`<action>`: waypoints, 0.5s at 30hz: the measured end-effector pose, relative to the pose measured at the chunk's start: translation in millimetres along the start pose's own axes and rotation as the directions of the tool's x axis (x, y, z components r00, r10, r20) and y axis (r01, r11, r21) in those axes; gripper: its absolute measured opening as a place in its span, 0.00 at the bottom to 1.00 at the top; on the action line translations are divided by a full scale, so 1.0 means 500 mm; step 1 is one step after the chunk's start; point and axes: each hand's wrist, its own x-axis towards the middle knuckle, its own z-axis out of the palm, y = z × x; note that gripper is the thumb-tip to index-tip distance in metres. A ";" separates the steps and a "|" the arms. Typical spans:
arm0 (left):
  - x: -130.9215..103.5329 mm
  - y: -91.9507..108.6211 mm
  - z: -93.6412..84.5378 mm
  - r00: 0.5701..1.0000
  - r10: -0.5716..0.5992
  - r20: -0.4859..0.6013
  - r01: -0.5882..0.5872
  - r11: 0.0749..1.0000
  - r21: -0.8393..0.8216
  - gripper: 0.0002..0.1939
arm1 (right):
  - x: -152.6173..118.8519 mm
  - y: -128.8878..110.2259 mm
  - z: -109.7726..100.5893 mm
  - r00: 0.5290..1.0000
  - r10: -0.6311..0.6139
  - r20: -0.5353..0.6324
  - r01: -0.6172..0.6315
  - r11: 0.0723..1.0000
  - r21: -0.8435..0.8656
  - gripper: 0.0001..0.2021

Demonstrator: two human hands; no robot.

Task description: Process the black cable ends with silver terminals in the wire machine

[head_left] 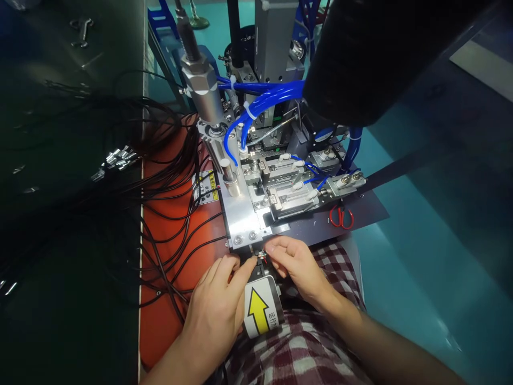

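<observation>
At the front edge of the machine, both hands meet around a small cable end with thin coloured wires [262, 256], some of them red and white. My right hand [298, 264] has its thumb and forefinger pinched at the wires from the right. From the left, my left hand [218, 291] is closed, its thumb tip against the same spot; what lies inside its curled fingers is hidden. Just above the fingers is the machine's bolted metal plate [240, 216]. Below them sits a white label with a yellow arrow [258, 307] on a rounded part.
Black cables [180, 208] trail over the orange surface [160, 267] to the dark table at left, where shiny metal connector ends [118, 159] lie. Red-handled scissors [341, 217] rest at right. Blue air tubes [272, 95] and a metal cylinder [202, 88] rise above the machine.
</observation>
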 end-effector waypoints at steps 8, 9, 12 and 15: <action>-0.002 0.003 -0.001 1.000 0.009 0.014 -0.009 1.000 0.021 0.18 | -0.001 -0.003 -0.005 1.000 0.007 0.001 -0.007 0.999 0.039 0.15; -0.002 0.003 -0.001 1.000 0.007 0.016 -0.008 1.000 0.030 0.18 | -0.002 -0.004 -0.006 1.000 0.004 0.005 -0.004 0.999 0.040 0.15; -0.002 0.005 -0.002 1.000 0.003 0.015 -0.004 0.999 0.052 0.18 | -0.003 -0.008 -0.003 1.000 0.003 0.000 -0.003 1.000 -0.021 0.14; -0.002 0.007 -0.001 1.000 0.000 0.006 -0.001 0.998 0.065 0.18 | -0.006 -0.007 0.007 0.997 -0.064 -0.034 0.059 0.989 -0.132 0.11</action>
